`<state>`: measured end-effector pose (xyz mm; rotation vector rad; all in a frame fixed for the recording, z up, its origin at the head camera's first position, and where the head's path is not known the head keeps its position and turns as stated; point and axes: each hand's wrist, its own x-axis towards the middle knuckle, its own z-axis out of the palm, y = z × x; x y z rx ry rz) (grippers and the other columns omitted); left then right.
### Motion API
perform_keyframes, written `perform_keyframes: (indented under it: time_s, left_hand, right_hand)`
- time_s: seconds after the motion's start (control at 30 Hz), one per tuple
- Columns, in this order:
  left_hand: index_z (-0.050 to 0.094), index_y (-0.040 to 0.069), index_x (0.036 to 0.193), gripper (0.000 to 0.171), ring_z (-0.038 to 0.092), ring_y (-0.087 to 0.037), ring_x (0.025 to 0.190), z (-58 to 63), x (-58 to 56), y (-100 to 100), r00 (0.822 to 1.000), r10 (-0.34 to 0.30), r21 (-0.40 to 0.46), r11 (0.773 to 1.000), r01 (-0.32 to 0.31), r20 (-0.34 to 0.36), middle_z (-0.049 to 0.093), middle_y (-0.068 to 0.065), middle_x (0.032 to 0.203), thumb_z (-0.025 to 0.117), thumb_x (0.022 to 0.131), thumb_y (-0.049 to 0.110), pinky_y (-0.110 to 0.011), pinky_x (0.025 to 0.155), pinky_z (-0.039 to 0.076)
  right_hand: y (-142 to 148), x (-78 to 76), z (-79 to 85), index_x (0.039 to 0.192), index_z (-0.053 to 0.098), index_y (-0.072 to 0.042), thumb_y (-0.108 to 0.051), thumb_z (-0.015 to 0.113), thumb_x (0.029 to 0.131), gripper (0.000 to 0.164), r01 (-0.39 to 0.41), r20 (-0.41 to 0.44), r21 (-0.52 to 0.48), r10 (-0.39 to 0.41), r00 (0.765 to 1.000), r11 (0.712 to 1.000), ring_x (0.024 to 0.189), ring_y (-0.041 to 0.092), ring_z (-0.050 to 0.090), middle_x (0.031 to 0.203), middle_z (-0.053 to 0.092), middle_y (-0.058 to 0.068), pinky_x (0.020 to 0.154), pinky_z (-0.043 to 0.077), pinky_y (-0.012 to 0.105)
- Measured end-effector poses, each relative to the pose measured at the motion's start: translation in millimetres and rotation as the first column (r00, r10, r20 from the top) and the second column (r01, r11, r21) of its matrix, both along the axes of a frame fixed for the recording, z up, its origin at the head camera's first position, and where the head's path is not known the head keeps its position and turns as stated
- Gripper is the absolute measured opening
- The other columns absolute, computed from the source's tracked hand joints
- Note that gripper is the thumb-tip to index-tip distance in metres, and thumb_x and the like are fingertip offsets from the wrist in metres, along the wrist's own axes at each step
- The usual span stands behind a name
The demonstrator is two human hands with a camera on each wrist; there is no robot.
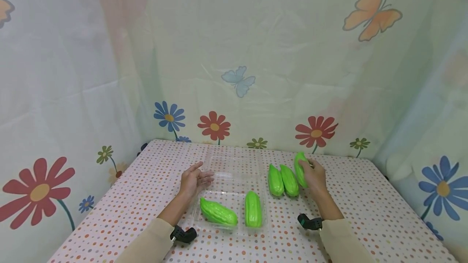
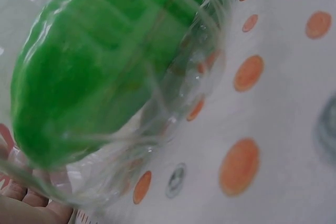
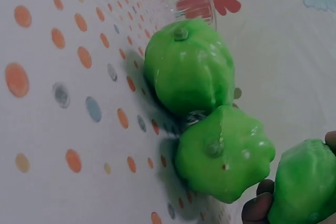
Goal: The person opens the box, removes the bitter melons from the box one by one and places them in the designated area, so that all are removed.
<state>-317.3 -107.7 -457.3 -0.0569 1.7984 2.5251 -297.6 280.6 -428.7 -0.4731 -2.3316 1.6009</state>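
Observation:
At the right of the head view, my right hand (image 1: 316, 175) holds a bright green bitter melon (image 1: 300, 169), thumb and fingers round it; the right wrist view shows this held melon (image 3: 307, 182) at its edge. Just left of it, two more bitter melons (image 1: 276, 181) (image 1: 289, 181) lie side by side on the table. My left hand (image 1: 192, 181) is beside a clear plastic clamshell box (image 1: 234, 193), its fingers loosely bent with nothing seen in them. Inside the box's near half are a slanted bitter melon (image 1: 218, 212) and an upright-lying one (image 1: 253, 210), apart from each other.
The box's clear lid (image 1: 232, 163) lies folded back toward the far edge. A dotted cloth (image 1: 124, 214) covers the table. Behind and at both sides hangs a curtain (image 1: 285, 72) printed with flowers and butterflies.

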Motion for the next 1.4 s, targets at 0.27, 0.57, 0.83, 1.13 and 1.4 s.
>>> perform_keyframes:
  time_s: [0.27, 0.57, 0.83, 1.13, 1.4]
  left_hand:
    - [0.037, -0.002, 0.153, 0.058, 0.076, -0.021, 0.078, -2.0, -0.2, 0, 1.000, -0.002, 0.024, 1.000, 0.003, -0.021, 0.073, -0.027, 0.109, 0.040, 0.095, -0.003, -0.035, 0.075, 0.061]
    - [0.039, 0.001, 0.153, 0.059, 0.076, -0.024, 0.085, 0.3, -0.4, 1, 1.000, 0.004, -0.005, 1.000, -0.004, -0.005, 0.072, -0.026, 0.113, 0.040, 0.095, -0.001, -0.037, 0.079, 0.060]
    - [0.038, 0.000, 0.154, 0.059, 0.076, -0.024, 0.084, 0.2, 0.3, 1, 1.000, 0.006, -0.011, 1.000, -0.006, -0.010, 0.072, -0.027, 0.113, 0.040, 0.094, -0.001, -0.037, 0.079, 0.060]
    - [0.039, 0.001, 0.154, 0.058, 0.076, -0.025, 0.087, 0.4, 0.5, 1, 1.000, -0.001, -0.034, 0.999, 0.001, -0.013, 0.068, -0.030, 0.120, 0.039, 0.096, 0.000, -0.039, 0.082, 0.060]
    - [0.038, 0.001, 0.154, 0.058, 0.076, -0.024, 0.086, 0.5, -0.4, 1, 1.000, -0.004, -0.027, 1.000, 0.004, -0.010, 0.068, -0.030, 0.120, 0.039, 0.096, 0.000, -0.039, 0.082, 0.060]
  right_hand:
    - [2, -4.5, -8.6, 0.155, 0.034, 0.000, -0.032, 0.049, 0.102, 0.063, 0.023, 0.050, 0.013, -0.024, 0.998, 1.000, 0.118, 0.036, 0.049, 0.139, 0.045, 0.027, 0.091, 0.045, 0.045]
    - [3, -4.8, -15.2, 0.154, 0.035, 0.001, -0.030, 0.048, 0.102, 0.062, 0.034, 0.062, 0.067, -0.038, 0.997, 0.997, 0.115, 0.037, 0.050, 0.135, 0.047, 0.027, 0.089, 0.045, 0.046]
    - [4, -4.3, -19.0, 0.152, 0.037, 0.005, -0.029, 0.054, 0.100, 0.064, 0.023, 0.102, 0.123, -0.036, 0.994, 0.992, 0.119, 0.043, 0.051, 0.136, 0.047, 0.032, 0.096, 0.046, 0.055]
    - [6, 0.8, -18.3, 0.152, 0.037, 0.007, -0.032, 0.056, 0.099, 0.068, 0.009, 0.155, 0.159, -0.034, 0.987, 0.987, 0.133, 0.050, 0.042, 0.149, 0.039, 0.035, 0.106, 0.040, 0.062]
    - [8, 1.4, -20.3, 0.147, 0.040, 0.014, -0.035, 0.052, 0.100, 0.068, -0.030, 0.152, 0.207, -0.002, 0.988, 0.978, 0.129, 0.048, 0.049, 0.143, 0.046, 0.037, 0.099, 0.046, 0.057]
